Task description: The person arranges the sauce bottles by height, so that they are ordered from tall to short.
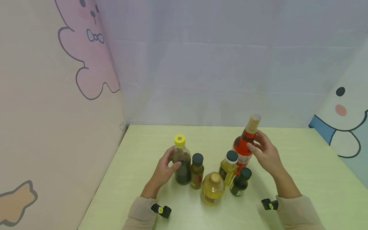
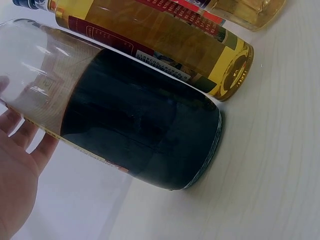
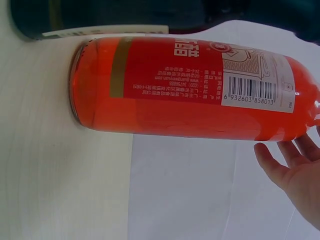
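My left hand [image 1: 163,169] holds a clear bottle of dark liquid with a yellow cap [image 1: 182,174], its thumb in front and fingers behind. In the left wrist view that bottle's base is on the table, close beside a slim oil-coloured bottle with a dark cap [image 1: 196,174]. At the right, my right hand [image 1: 268,156] grips a tall red vinegar bottle [image 1: 242,149] near its neck. The right wrist view shows the vinegar bottle's label and barcode; its base rests on the table. A small dark bottle with a green cap [image 1: 239,183] stands in front of it.
Between the two held bottles stand a round yellow-oil bottle with a gold cap [image 1: 212,190] and a yellow bottle with a dark green cap [image 1: 228,169]. The bottles are close together on a pale table [image 1: 138,150]. A curtain [image 1: 218,80] hangs behind it.
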The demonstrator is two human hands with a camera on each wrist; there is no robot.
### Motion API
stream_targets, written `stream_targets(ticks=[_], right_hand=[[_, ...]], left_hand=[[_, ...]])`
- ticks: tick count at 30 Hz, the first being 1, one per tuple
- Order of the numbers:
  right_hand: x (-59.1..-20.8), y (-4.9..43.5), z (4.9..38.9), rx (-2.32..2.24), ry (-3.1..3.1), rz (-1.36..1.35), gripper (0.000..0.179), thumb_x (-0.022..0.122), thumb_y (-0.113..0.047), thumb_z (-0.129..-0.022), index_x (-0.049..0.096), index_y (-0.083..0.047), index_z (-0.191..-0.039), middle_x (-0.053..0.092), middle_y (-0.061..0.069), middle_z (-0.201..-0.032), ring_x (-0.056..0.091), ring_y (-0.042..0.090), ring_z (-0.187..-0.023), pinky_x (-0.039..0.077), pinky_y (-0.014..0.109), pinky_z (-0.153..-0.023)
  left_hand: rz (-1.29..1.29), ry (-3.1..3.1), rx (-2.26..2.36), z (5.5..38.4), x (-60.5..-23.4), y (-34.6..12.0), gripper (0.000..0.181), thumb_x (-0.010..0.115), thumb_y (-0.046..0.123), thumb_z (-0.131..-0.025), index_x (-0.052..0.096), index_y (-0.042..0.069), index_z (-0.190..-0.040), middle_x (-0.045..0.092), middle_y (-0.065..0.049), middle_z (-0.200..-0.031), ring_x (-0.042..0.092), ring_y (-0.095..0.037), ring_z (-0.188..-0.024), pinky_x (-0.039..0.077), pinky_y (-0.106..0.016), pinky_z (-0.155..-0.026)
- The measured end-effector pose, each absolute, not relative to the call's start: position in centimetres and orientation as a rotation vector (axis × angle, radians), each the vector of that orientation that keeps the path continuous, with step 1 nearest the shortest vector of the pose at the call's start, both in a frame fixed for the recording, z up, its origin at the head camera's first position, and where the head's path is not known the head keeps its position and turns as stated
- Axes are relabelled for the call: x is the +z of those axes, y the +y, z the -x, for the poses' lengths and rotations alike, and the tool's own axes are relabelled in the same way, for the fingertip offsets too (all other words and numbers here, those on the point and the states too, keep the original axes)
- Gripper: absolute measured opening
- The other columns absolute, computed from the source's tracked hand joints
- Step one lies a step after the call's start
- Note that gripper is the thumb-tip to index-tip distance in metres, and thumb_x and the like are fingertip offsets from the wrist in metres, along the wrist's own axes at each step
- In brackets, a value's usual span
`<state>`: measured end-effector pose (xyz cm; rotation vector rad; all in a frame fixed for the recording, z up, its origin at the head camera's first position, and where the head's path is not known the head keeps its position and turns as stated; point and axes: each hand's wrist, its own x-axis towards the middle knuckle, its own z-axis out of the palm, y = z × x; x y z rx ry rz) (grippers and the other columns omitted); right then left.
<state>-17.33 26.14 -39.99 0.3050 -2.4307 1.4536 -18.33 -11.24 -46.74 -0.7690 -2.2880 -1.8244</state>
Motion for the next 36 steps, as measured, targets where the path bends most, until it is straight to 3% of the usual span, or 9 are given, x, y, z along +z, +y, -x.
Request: stream_targets(ticks=[3, 5, 9, 11, 27, 36], right_hand=[[-39.9, 26.02, 17.38, 1.461, -2.447, -0.287, 0.061, 0.062, -0.012, -0.097, 0.032, -0.001, -0.148, 0.048, 0.026, -0.138, 0.045, 0.029, -0.127, 0.04, 0.018, -0.098], [-39.79, 25.92, 17.41, 1.468, -2.455, -0.28, 0.061, 0.062, -0.012, -0.097, 0.032, -0.001, -0.148, 0.048, 0.026, -0.138, 0.043, 0.04, -0.127, 0.042, 0.029, -0.102], [-39.62, 25.73, 17.49, 1.496, -2.454, -0.264, 0.063, 0.063, -0.012, -0.096, 0.031, 0.0, -0.148, 0.047, 0.027, -0.138, 0.041, 0.043, -0.127, 0.038, 0.056, -0.102], [-39.58, 25.63, 17.51, 1.514, -2.449, -0.254, 0.063, 0.064, -0.013, -0.096, 0.03, 0.001, -0.148, 0.045, 0.027, -0.139, 0.041, 0.043, -0.128, 0.035, 0.063, -0.1], [-39.84, 25.34, 18.08, 1.649, -2.378, -0.216, 0.063, 0.067, -0.011, -0.094, 0.032, 0.003, -0.145, 0.042, 0.027, -0.14, 0.038, 0.047, -0.128, 0.033, 0.068, -0.098], [-39.73, 25.55, 18.22, 1.668, -2.363, -0.21, 0.06, 0.069, -0.011, -0.092, 0.039, 0.0, -0.143, 0.047, 0.012, -0.136, 0.041, 0.046, -0.128, 0.035, 0.066, -0.098]], left_hand=[[0.759, -2.294, -1.822, 18.24, -46.82, -11.36, 0.061, 0.063, 0.018, -0.096, 0.035, -0.007, -0.143, 0.046, -0.027, -0.139, 0.04, -0.042, -0.131, 0.033, -0.058, -0.105], [0.767, -2.284, -1.818, 18.21, -46.87, -11.41, 0.062, 0.063, 0.022, -0.096, 0.035, -0.006, -0.144, 0.046, -0.026, -0.139, 0.04, -0.042, -0.131, 0.033, -0.058, -0.105], [0.785, -2.267, -1.804, 18.25, -46.98, -11.43, 0.067, 0.062, 0.033, -0.097, 0.035, -0.006, -0.144, 0.047, -0.027, -0.138, 0.042, -0.043, -0.129, 0.035, -0.059, -0.103], [0.787, -2.266, -1.799, 18.25, -47.0, -11.42, 0.07, 0.062, 0.037, -0.097, 0.035, -0.006, -0.144, 0.047, -0.027, -0.138, 0.042, -0.043, -0.129, 0.035, -0.059, -0.103], [0.756, -2.269, -1.807, 17.98, -46.76, -11.18, 0.076, 0.061, 0.042, -0.096, 0.033, -0.009, -0.144, 0.045, -0.029, -0.139, 0.041, -0.045, -0.129, 0.035, -0.06, -0.103], [0.763, -2.26, -1.803, 18.1, -47.08, -11.21, 0.074, 0.061, 0.039, -0.097, 0.032, -0.01, -0.145, 0.045, -0.028, -0.14, 0.043, -0.043, -0.128, 0.036, -0.058, -0.103]])
